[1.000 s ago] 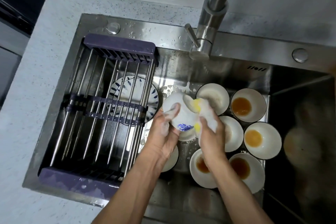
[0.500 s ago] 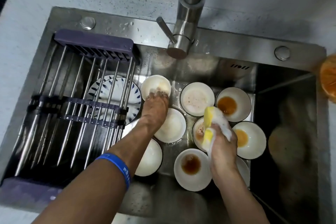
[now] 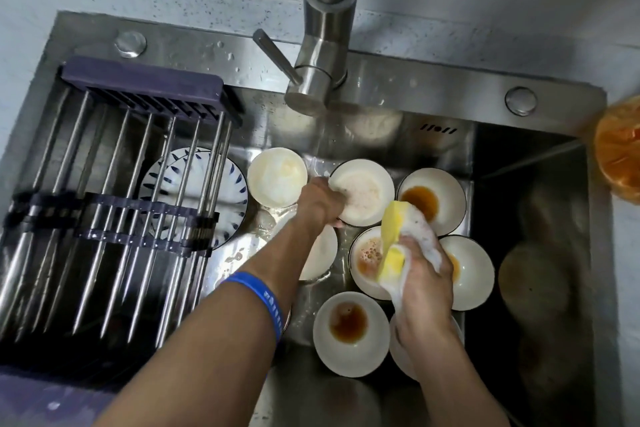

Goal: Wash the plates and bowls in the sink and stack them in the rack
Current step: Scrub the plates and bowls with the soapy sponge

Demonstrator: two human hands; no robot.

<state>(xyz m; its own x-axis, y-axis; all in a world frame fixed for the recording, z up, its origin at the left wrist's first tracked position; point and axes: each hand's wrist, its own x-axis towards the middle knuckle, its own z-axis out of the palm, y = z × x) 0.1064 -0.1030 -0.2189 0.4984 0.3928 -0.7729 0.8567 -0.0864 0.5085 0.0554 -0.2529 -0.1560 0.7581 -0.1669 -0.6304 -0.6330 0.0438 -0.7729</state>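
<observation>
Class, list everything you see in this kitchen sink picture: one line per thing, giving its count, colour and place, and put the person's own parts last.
Sink: one, steel, fills the view.
Faucet: one, steel, back rim, centre.
Rack: one, steel rods with purple ends, across the sink's left side.
Patterned plates: seemingly two, white with blue marks, under the rack.
Bowls: at least nine, white, on the sink floor; several, like the front one, hold brown liquid; the back-left one looks soapy.
Sponge: one, yellow, foamy, in the right hand.
Orange object: one, blurred, right edge.
Wristband: one, blue, left forearm.
Left hand: grips the rim of a foamy bowl.
Right hand: holds the sponge over the bowls.
</observation>
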